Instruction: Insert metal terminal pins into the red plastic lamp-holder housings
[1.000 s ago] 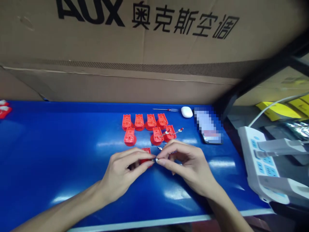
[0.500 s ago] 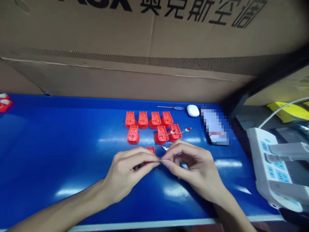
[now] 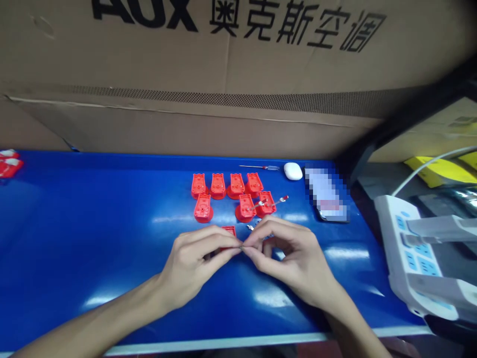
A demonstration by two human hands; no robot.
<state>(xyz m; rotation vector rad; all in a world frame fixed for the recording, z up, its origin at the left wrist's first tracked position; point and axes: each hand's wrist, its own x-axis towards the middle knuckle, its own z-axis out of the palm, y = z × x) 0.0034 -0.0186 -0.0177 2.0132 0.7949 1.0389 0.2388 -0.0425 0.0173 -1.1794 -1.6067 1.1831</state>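
Grey, perhaps metal, a tiny part [image 3: 242, 247] sits just below the middle of the frame, pinched between the fingertips of both hands. The left hand [image 3: 203, 261] has thumb and forefinger drawn together on its left end; the right hand [image 3: 288, 253] closes in the same way on the other. Hardly any gap shows between the tips, and the part's shape is too small and covered to tell.

It should weigh next to nothing and, if metal, be stiff rather than fragile. The likely trouble is slipping: so small a thing could roll or spring from bare fingers, so it is best taken by its outermost ends with a light, square pinch.

Just behind the left hand, a red plastic housing [image 3: 228, 230] is partly hidden; small metal pieces [image 3: 250, 227] lie beside the right fingers. At centre, seven more housings [image 3: 236, 185] stand in two rows on the glossy blue tabletop [image 3: 93, 233]; hard and light, they would suit a grip around the sides.
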